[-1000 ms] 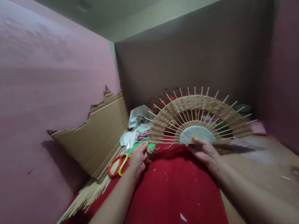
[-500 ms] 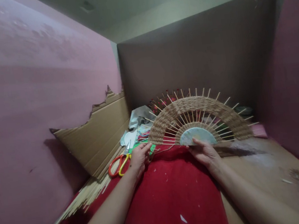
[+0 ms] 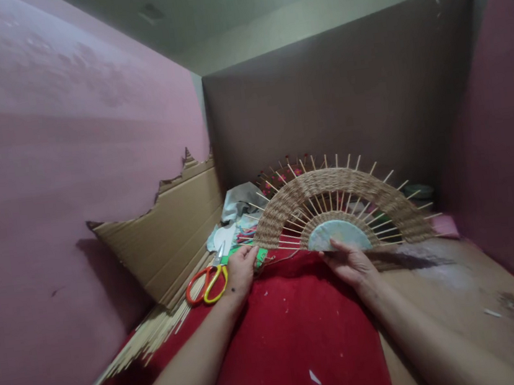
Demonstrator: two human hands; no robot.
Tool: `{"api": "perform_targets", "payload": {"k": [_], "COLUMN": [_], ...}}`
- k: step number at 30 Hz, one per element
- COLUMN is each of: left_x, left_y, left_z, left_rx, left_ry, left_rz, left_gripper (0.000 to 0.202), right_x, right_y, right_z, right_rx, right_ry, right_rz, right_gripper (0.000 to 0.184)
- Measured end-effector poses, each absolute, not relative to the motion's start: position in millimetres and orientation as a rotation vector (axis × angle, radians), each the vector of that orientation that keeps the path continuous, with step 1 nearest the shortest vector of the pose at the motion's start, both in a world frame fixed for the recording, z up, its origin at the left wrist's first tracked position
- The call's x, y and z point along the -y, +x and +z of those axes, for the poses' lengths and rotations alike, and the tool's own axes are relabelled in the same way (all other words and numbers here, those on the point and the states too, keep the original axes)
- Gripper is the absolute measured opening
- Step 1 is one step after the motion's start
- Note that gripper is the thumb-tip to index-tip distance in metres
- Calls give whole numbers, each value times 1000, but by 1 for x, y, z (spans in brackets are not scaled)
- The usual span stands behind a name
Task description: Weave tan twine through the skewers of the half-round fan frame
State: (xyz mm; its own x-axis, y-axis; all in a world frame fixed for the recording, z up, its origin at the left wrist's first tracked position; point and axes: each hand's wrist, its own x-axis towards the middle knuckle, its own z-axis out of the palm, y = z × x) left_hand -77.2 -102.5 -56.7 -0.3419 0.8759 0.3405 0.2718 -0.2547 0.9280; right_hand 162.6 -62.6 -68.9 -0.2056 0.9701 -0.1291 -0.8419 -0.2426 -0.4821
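Observation:
A half-round woven fan [image 3: 325, 180] stands upright in front of me, its thin sticks radiating past the outer straw band. At its base is a pale blue half-disc [image 3: 337, 236], edged by a narrower woven band. My right hand [image 3: 354, 267] is closed on this half-disc, thumb on the near face and fingers underneath. The fan's lower left end is pinched by my left hand [image 3: 241, 270]. Just left of that hand lie scissors [image 3: 206, 285] with one orange and one yellow handle loop.
Red cloth [image 3: 297, 331] covers the surface before me, beside a brown board [image 3: 438, 295] on the right. A bundle of thin sticks [image 3: 150, 333] lies left, below a cut cardboard sheet [image 3: 177, 227] leaning on the wall. Behind the fan sits a flowered item [image 3: 271, 184].
The fan has shifted very slightly left and down on its right side. My left hand has turned a little, showing more of the yellow scissor loop. Both hands keep their hold.

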Motion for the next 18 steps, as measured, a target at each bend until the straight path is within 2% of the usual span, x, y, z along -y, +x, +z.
{"api": "perform_targets", "payload": {"k": [18], "left_x": [105], "left_y": [-78], "left_z": [-55], "left_rx": [-1617], "left_ry": [1510], "left_rz": [1620], "left_gripper": [25], "right_x": [63], "right_y": [162], "right_z": [-66], "right_rx": [339], "right_ry": [-463], "right_rz": [1772], "right_gripper": [18]}}
